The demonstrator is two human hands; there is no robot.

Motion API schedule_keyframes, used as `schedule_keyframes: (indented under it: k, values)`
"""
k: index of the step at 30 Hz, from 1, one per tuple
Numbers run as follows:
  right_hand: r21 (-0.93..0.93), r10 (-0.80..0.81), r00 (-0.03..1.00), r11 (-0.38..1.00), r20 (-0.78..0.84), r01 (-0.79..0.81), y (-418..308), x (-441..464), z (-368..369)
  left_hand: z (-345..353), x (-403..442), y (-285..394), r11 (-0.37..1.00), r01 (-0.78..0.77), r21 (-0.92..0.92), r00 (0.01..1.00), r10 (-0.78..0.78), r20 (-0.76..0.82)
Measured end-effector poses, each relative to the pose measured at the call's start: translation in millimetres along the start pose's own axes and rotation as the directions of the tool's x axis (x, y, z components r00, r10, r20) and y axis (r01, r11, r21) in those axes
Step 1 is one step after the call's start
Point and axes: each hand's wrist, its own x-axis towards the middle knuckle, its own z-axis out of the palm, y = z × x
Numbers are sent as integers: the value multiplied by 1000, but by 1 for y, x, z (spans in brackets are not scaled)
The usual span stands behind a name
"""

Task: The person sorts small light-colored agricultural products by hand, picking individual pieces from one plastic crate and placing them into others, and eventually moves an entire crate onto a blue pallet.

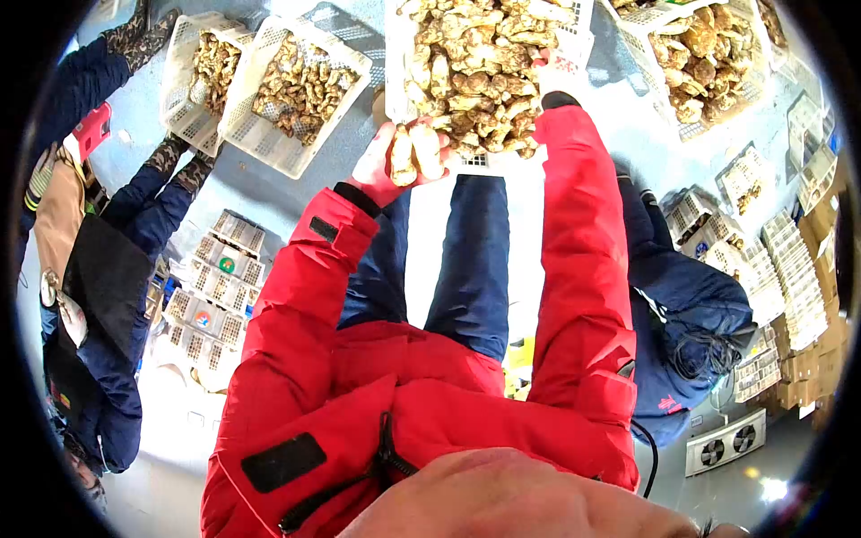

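Observation:
My left hand (381, 166) is closed around two pale, brown-flecked mushrooms (414, 154), held at the near left corner of a white plastic basket (475, 161). That basket is heaped with similar long-stemmed mushrooms (484, 72), dirt still on many of them. At the basket's right side is my right hand (558, 76), its fingertips at the edge of the heap. Glare washes out most of this hand, so whether it grips a mushroom cannot be made out. Both arms wear red jacket sleeves.
Two white baskets of smaller mushrooms (300, 90) stand to the left, and another mushroom-filled basket (708, 67) to the right. People in dark clothes (117, 269) stand at either side. Stacked white crates (215, 300) and cardboard boxes (807, 368) lie farther off.

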Motion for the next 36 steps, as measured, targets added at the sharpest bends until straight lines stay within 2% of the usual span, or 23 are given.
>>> schedule_keyframes:
  k: [1,2,3,4,6,7,9,10,13,14,15,17,18,19,21,22,23,25,26,27,30,31,36]
  values:
    - [-407,-104,992,905,76,126,-7,-4,-6,1,0,-3,1000,-9,14,1000,9,-19]
    - [-729,-205,967,637,151,249,-14,-8,-13,3,1,-6,1000,-16,26,999,17,-37]
    - [-472,-289,956,837,47,276,11,1,-7,3,2,-7,1000,-14,2,999,14,-32]
    - [-167,-368,928,920,-58,354,37,11,-1,2,3,-8,1000,-4,-1,1000,4,-30]
    - [-549,-551,834,689,27,473,23,6,0,-2,6,-11,1000,-7,4,1000,7,-19]
    - [-808,-556,812,387,180,444,11,5,-3,-4,8,-12,1000,-20,15,1000,20,-13]
    - [-333,-447,894,842,7,424,35,21,11,-4,8,-14,999,-35,26,999,36,-38]
    - [-31,-385,920,923,-79,384,48,28,18,-1,8,-13,999,-43,28,997,45,-67]
    - [-148,-146,989,978,-1,144,11,8,9,-4,5,-15,994,-106,14,993,107,-55]
    - [-448,-286,957,852,36,272,9,2,2,-4,5,-15,994,-113,-8,992,112,-56]
    - [-696,-404,907,619,116,365,-2,-9,-6,-3,6,-12,992,-122,-30,991,120,-53]
    - [-283,-85,995,954,58,99,-52,-53,-26,-7,7,-11,989,-126,-72,992,124,-19]
    - [158,-77,990,986,119,57,-24,-46,-27,-7,7,-11,988,-135,-74,991,132,-37]
    - [564,-93,980,826,176,-23,4,-41,-29,-6,7,-12,987,-141,-75,989,137,-56]
    - [741,-119,948,656,294,-147,1,-63,-41,-4,8,-15,986,-162,-41,981,157,-111]
    - [797,-85,913,525,398,-299,-5,-77,-47,-2,8,-16,985,-161,-56,981,154,-119]
    - [843,-268,835,405,481,-355,-19,-96,-52,0,7,-17,984,-163,-69,980,153,-127]
    - [836,-189,833,310,520,-452,-53,-117,-40,-1,4,-18,984,-168,-58,984,164,-67]
    - [876,-332,811,219,481,-430,-50,-114,-26,-2,5,-18,984,-169,-47,984,166,-67]
    - [870,-289,832,302,474,-391,-72,-127,-22,-1,4,-20,985,-169,-37,984,166,-66]
    - [845,-422,749,409,511,-345,-100,-140,1,-3,2,-17,984,-175,-31,982,173,-79]
    - [858,-473,727,393,498,-331,-105,-143,8,-6,1,-17,984,-176,-34,982,173,-75]
    - [855,-391,787,414,477,-313,-119,-173,15,-9,-8,-8,975,-210,-67,977,207,-50]
